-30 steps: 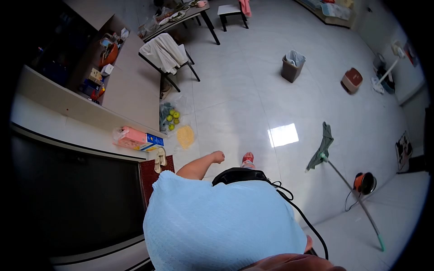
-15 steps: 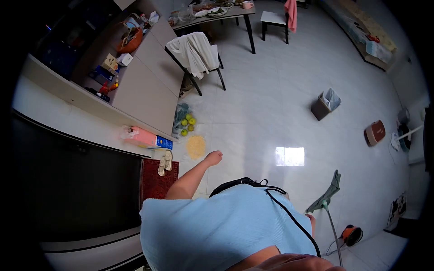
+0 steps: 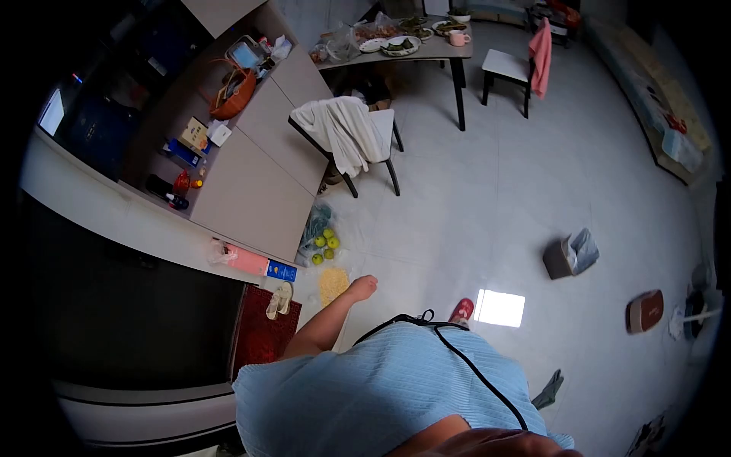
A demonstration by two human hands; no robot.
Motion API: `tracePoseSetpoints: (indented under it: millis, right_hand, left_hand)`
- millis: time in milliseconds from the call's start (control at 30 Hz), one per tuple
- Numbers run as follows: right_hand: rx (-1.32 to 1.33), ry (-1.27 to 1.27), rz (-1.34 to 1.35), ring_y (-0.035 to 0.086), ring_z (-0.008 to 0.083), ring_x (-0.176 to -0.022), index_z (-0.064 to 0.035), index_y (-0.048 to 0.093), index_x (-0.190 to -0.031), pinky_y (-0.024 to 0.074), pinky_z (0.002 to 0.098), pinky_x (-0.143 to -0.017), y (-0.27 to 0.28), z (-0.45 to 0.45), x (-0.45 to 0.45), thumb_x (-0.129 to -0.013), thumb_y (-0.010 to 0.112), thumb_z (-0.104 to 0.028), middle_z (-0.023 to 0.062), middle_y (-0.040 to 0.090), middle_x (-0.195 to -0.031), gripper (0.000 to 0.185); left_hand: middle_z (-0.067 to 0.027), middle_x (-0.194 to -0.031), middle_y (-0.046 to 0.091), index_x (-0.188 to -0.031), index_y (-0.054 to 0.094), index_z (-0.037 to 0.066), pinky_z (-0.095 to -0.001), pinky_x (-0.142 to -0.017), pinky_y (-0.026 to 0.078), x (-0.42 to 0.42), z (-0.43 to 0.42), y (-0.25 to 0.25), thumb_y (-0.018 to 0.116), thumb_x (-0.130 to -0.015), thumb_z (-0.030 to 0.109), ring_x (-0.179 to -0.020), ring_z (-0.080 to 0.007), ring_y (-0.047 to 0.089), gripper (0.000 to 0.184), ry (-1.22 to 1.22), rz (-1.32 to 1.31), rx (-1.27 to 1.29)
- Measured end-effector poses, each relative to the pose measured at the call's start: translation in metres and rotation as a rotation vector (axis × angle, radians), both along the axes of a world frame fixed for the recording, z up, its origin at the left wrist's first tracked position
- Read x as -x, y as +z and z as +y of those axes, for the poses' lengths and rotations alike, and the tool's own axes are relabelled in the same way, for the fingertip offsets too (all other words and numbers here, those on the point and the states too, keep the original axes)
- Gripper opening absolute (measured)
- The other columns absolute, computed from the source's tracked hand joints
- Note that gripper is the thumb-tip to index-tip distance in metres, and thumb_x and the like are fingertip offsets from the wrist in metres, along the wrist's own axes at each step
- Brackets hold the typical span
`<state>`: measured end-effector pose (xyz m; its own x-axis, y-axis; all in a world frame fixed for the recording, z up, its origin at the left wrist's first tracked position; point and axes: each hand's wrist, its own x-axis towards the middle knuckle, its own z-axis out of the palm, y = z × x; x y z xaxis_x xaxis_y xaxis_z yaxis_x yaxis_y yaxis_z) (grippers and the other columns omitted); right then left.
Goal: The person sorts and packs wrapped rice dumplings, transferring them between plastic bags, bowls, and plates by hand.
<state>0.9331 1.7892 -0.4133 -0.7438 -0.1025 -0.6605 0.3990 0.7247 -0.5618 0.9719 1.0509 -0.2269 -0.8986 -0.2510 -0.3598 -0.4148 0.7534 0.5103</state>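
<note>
My left hand (image 3: pixel 363 288) hangs out in front at the left, its fingers curled closed, with nothing seen in them. Just beyond it on the floor lies a round yellowish mat or pile (image 3: pixel 333 286); I cannot make out which. My right hand is hidden behind my body in the light blue top. A green mop head (image 3: pixel 548 390) shows on the floor at my right side, its handle out of sight. One red shoe (image 3: pixel 461 310) peeks out ahead of me.
Green fruit (image 3: pixel 327 242) in a plastic bag lies by the cabinet (image 3: pixel 255 190). A chair draped with white cloth (image 3: pixel 339 133) stands near the dining table (image 3: pixel 434 50). To the right are a bin (image 3: pixel 560 259) and a brown box-like object (image 3: pixel 646 311). Beige shoes (image 3: pixel 279 299) sit on a red doormat (image 3: pixel 263 335).
The view has tilted up and turned, so room objects sit lower in the picture. A red shoe has come into view. The mop head is now partly hidden by my body, its handle gone from sight.
</note>
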Motion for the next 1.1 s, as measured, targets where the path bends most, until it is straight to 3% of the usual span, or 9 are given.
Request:
tracePoseSetpoints:
  millis: [67,200,367,500,633,733,800,1000,1100]
  right_hand:
    - [0.015,0.013,-0.07,0.066,0.0258,-0.073,-0.0007,0.066,-0.092,0.051,0.0354,-0.066,0.022,-0.023,0.093,-0.083,0.059,-0.022,0.0143,0.068,-0.083,0.025]
    - [0.095,-0.211,-0.391,0.065,0.0267,-0.066,-0.0055,0.062,-0.098,0.0496,0.0371,-0.055,0.066,-0.074,0.273,-0.088,0.052,-0.027,0.0113,0.066,-0.079,0.026]
    - [0.156,-0.184,-0.113,0.064,0.0208,-0.062,-0.0069,0.056,-0.108,0.0473,0.0331,-0.05,0.141,-0.186,0.453,-0.09,0.05,-0.026,0.0101,0.064,-0.083,0.027]
    - [0.249,-0.123,-0.069,0.063,0.0202,-0.062,-0.0088,0.056,-0.109,0.0473,0.0325,-0.051,0.151,-0.267,0.543,-0.09,0.052,-0.025,0.0091,0.064,-0.082,0.025]
    - [0.386,-0.22,-0.277,0.063,0.0245,-0.061,-0.0123,0.061,-0.088,0.0489,0.0398,-0.053,0.095,-0.303,0.6,-0.086,0.056,-0.026,0.0073,0.065,-0.076,0.015]
    - [0.324,0.527,0.295,0.065,0.0231,-0.067,-0.0097,0.064,-0.084,0.0489,0.0385,-0.055,0.051,-0.322,0.637,-0.085,0.055,-0.021,0.0103,0.067,-0.08,0.015]
    - [0.295,0.773,0.459,0.066,0.0227,-0.069,-0.0088,0.065,-0.083,0.0489,0.0381,-0.056,0.033,-0.324,0.648,-0.085,0.055,-0.02,0.0114,0.067,-0.082,0.015]
    - [0.042,0.347,0.138,0.066,0.02,-0.071,-0.0085,0.065,-0.073,0.0501,0.0367,-0.061,-0.017,-0.349,0.753,-0.078,0.058,-0.019,0.0117,0.066,-0.08,0.014]
    - [-0.049,0.402,0.069,0.066,0.0205,-0.07,-0.0082,0.065,-0.077,0.05,0.0368,-0.058,-0.039,-0.364,0.839,-0.08,0.057,-0.019,0.0119,0.066,-0.079,0.014]
  left_hand:
    - [-0.0164,-0.098,0.066,-0.104,0.062,0.005,-0.037,-0.083,0.049,0.025,-0.013,-0.002,0.053,-0.084,0.018,-0.094,-0.0317,0.062,0.026,-0.085,-0.047,0.062]
    - [-0.0169,-0.099,0.065,-0.102,0.063,0.005,-0.038,-0.084,0.049,0.058,-0.024,0.015,0.051,-0.084,0.021,-0.095,-0.0322,0.061,0.026,0.21,-0.121,-0.131]
    - [-0.0162,-0.102,0.065,-0.102,0.063,0.006,-0.0389,-0.086,0.047,0.125,-0.062,0.014,0.051,-0.085,0.023,-0.099,-0.0321,0.06,0.028,0.31,-0.125,-0.115]
    - [-0.016,-0.102,0.064,-0.103,0.061,0.005,-0.0404,-0.086,0.047,0.217,-0.11,0.015,0.05,-0.086,0.025,-0.098,-0.0321,0.06,0.029,0.29,-0.061,-0.08]
    - [-0.0157,-0.1,0.063,-0.1,0.061,0.005,-0.0395,-0.084,0.047,0.33,-0.168,0.022,0.052,-0.085,0.022,-0.095,-0.033,0.06,0.024,0.245,0.14,-0.031]
    - [-0.015,-0.093,0.063,-0.096,0.06,0.006,-0.0376,-0.075,0.048,0.431,-0.203,0.058,0.054,-0.084,0.018,-0.089,-0.0326,0.061,0.018,0.267,0.276,-0.06]
    - [-0.0152,-0.089,0.063,-0.094,0.06,0.007,-0.0372,-0.071,0.048,0.497,-0.226,0.082,0.055,-0.083,0.017,-0.085,-0.0324,0.061,0.016,0.239,0.232,-0.05]
    - [-0.0155,-0.09,0.064,-0.096,0.06,0.006,-0.0368,-0.073,0.049,0.688,-0.305,0.104,0.057,-0.081,0.016,-0.085,-0.0295,0.063,0.018,0.301,0.241,-0.051]
    - [-0.0152,-0.094,0.065,-0.099,0.059,0.004,-0.0373,-0.077,0.05,0.77,-0.327,0.125,0.059,-0.08,0.016,-0.087,-0.0294,0.064,0.022,0.357,0.467,-0.055]
